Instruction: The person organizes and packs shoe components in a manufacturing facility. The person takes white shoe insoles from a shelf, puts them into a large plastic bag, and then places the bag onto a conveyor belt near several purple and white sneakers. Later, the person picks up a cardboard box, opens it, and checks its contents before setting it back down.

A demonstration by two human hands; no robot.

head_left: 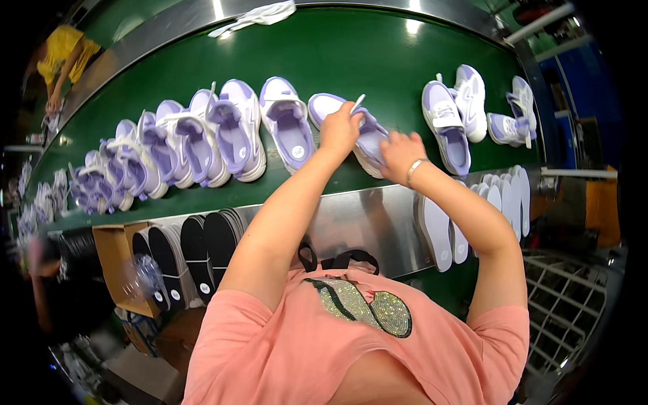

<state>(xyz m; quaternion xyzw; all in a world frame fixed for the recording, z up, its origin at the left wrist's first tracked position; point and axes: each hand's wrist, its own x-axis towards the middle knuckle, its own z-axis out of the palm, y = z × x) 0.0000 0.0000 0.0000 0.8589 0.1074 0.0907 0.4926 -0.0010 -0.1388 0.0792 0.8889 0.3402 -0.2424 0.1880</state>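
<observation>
A white and lavender sneaker lies in front of me on the green work surface, toe pointing away to the left. My left hand is closed on its tongue and lace area, where a pale lace end sticks up past the fingers. At the heel end, my right hand has its fingers curled against the shoe's collar; the fingertips are partly hidden. Just left of it stands another sneaker, its lavender insole with a round white sticker showing. To the right is a further sneaker beside its mate.
A row of similar sneakers runs off to the left, and another pair sits far right. Black insoles and white insoles stand along the metal ledge. White gloves lie at the far edge. A person in yellow works far left.
</observation>
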